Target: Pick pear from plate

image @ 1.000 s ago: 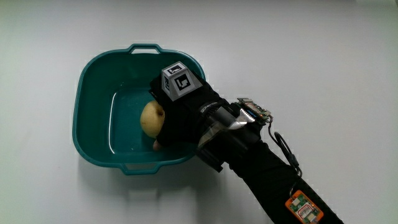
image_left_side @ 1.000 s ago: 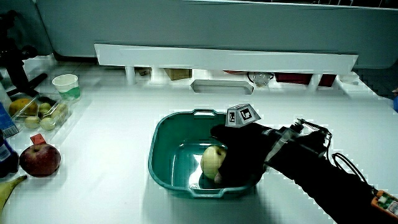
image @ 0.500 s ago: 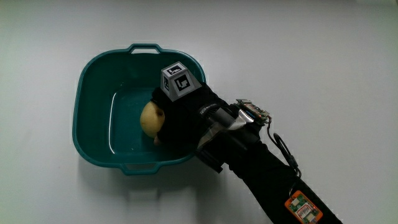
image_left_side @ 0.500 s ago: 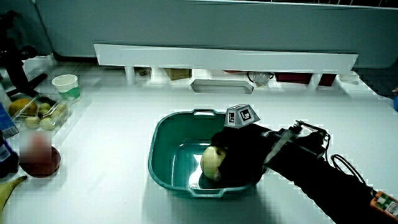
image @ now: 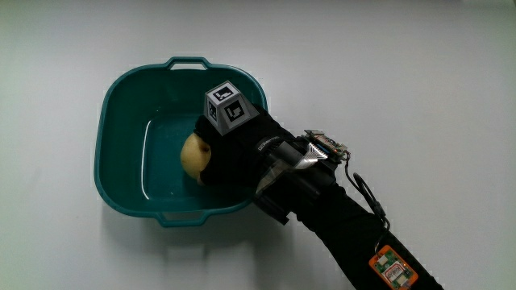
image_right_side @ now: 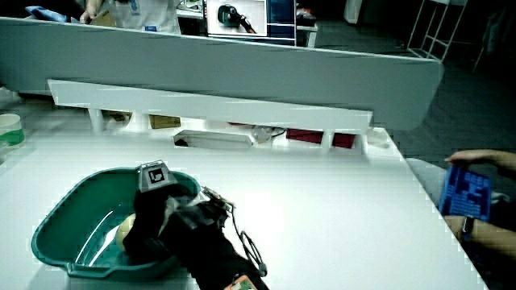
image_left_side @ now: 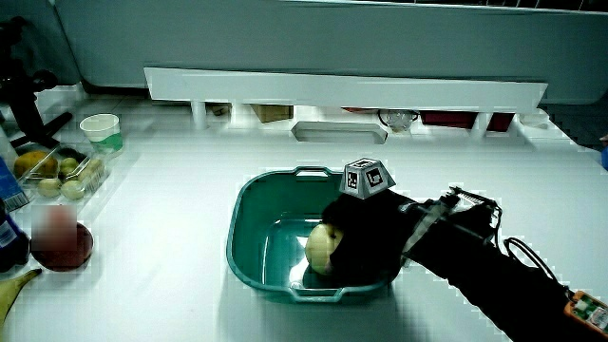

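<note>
1. Teal plastic basin sits on the white table; it has a handle loop on the rim edge farthest from the person and another nearest. It serves as the "plate" here.
2. Pear, pale yellow, lies inside the basin on its floor, roughly central. Seen also in both side views.
3. The hand, black-gloved, reaches down into the basin over the rim. The fingers curl round the pear on the side facing the forearm; grip looks closed on the fruit, glove touching it. Whether the pear is clear of the basin floor cannot be told.
4. Patterned cube rides on the back of the glove, above the basin's interior; visible in both side views.
5. Forearm in a black sleeve crosses the basin rim and runs toward the person; a small bracket with wires sits at the wrist, an orange tag lower on the sleeve.
6. In a side view, well apart from the basin near the table's edge: a white paper cup, a clear tray of fruit, a banana tip.
7. Low partition spans the table farther from the person than the basin.
</note>
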### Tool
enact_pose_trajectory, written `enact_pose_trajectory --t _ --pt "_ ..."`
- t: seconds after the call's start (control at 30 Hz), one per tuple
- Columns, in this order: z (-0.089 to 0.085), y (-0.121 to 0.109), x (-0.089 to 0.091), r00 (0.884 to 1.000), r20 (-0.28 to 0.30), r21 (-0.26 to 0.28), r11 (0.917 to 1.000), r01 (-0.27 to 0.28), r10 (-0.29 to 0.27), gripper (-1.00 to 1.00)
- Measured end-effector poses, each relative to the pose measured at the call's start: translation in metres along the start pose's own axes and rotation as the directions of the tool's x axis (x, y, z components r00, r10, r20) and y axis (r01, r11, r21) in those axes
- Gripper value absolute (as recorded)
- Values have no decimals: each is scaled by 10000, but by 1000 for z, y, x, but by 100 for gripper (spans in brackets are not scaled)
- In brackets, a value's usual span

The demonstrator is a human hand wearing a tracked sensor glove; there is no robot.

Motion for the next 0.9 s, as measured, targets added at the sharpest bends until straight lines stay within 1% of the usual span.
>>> enact_pose_trajectory --t 0.07,0.1,0.17,0.2,0.23,0.27,0.33,0.37,0.4,0.47,0.5,0.53,0.57,0.63,0.7,0.73,0.77,0.8,0.83,0.9 --pt "2 -2 0 10000 1 -21 10000 -96 96 100" --pt "6 -5 0 10000 47 206 9998 -77 76 100" --pt "13 -10 2 9997 -158 385 9991 -198 204 100" --pt "14 -11 4 9999 -106 394 9992 -49 53 100" --pt "18 -15 5 9999 -49 579 9983 -116 119 100" --pt "20 -16 7 9997 -177 464 9988 -166 174 100" --pt "29 -25 9 9997 -166 696 9974 -185 197 100" --pt "32 -29 10 9999 -62 832 9965 -117 123 100" --pt "35 -31 11 9997 -162 738 9971 -163 176 100" --pt "42 -41 14 10000 -15 1196 9928 5 -4 100" --pt "44 -44 16 9999 -140 1054 9944 -39 54 100" --pt "45 -47 19 10000 -81 1001 9950 61 -53 100" --pt "47 -50 20 9999 -55 926 9957 -86 91 100" --pt "52 -58 24 9999 -125 1051 9944 52 -39 100" --pt "54 -64 31 9998 -217 1021 9948 -28 51 100" --pt "60 -73 31 9992 56 1382 9897 384 -396 100" --pt "60 -76 34 9999 -95 1153 9933 101 -91 100" --pt "65 -83 34 9999 -163 1479 9890 28 -4 100" --pt "66 -86 37 9998 -205 1305 9915 5 22 100" --pt "70 -97 42 9998 -88 1664 9859 197 -185 100"
